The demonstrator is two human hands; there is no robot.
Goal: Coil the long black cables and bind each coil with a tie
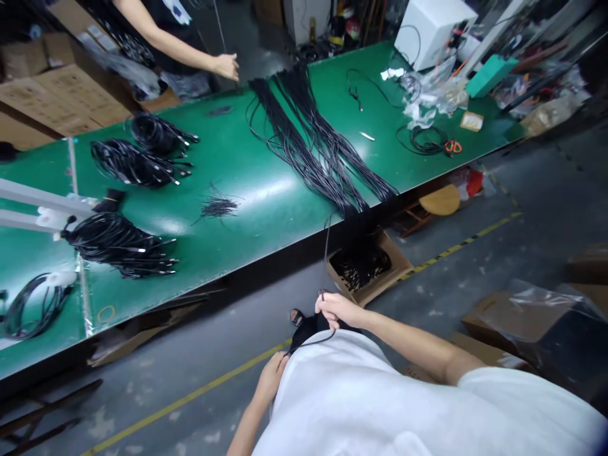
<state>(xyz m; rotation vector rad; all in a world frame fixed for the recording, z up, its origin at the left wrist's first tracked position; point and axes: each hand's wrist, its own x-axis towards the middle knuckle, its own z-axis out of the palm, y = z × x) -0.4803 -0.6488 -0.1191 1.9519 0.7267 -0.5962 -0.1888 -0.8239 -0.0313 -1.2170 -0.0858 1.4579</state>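
My right hand is closed in a pinch on a thin black cable that runs up to the long bundle of black cables draped over the green table's front edge. My left hand is closed low by my white shirt, holding the same cable's lower stretch. Below the bundle's hanging ends, a cardboard box on the floor holds more black cable ends.
Coiled cable bundles lie on the table's left half. Another person's hand reaches over the far edge. A white machine, plastic bags and orange scissors sit at right. Cartons stand on the floor by me.
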